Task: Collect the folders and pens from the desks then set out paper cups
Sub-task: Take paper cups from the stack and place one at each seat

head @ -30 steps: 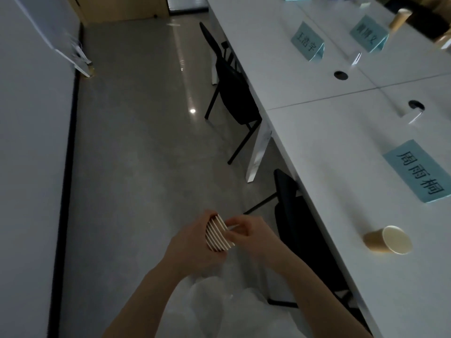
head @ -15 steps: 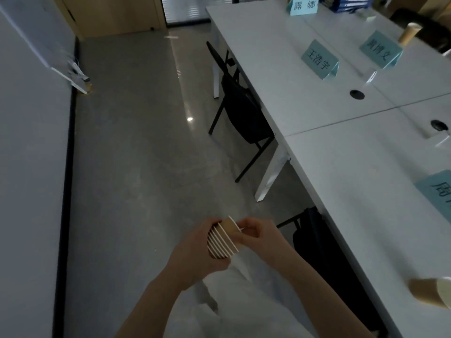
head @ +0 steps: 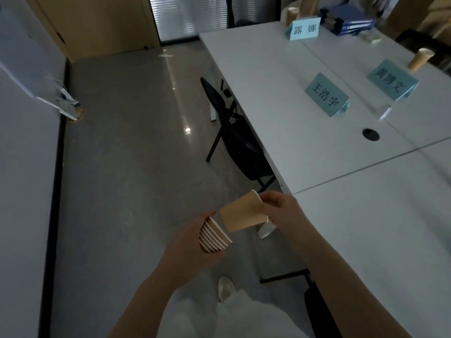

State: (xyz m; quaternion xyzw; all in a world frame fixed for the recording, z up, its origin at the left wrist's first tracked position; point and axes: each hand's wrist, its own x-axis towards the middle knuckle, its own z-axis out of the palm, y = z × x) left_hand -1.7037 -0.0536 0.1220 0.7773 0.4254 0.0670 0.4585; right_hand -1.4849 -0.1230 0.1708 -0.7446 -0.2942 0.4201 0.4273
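Pulling one paper cup (head: pixel 241 213) off the nested stack of cups (head: pixel 214 236) is the step in hand, by my reading. Left hand (head: pixel 195 242) is wrapped round the stack, rims pointing up and right. Right hand (head: pixel 280 211) pinches the freed cup at its rim, thumb and fingers curled on the lip; its base lies just beside the top rim of the stack, and I cannot tell if it has fully cleared. Both hands are over the floor, just left of the near worktop (head: pixel 378 228) edge.

To do it well: keep the pinch light, since a thin paper wall dents easily; draw along the stack's axis so only one cup comes; check that a second has not ridden along inside.

Next, farther right: the near-side seat with the teal name card (head: pixel 325 95) shows no cup beside it. Judged target is there. Set the cup upright, mouth up, near the card but off the round cable port (head: pixel 370 134).

Farther still: a second name card (head: pixel 393 80) has an upright cup (head: pixel 420 60) just beyond it; a third name card (head: pixel 303 29) at the far end stands with another cup (head: pixel 292 15) behind it. Blue folders (head: pixel 349 20) are stacked at the far end. A black chair (head: pixel 234 132) sits tucked under the worktop's left edge; mind it when leaning in.
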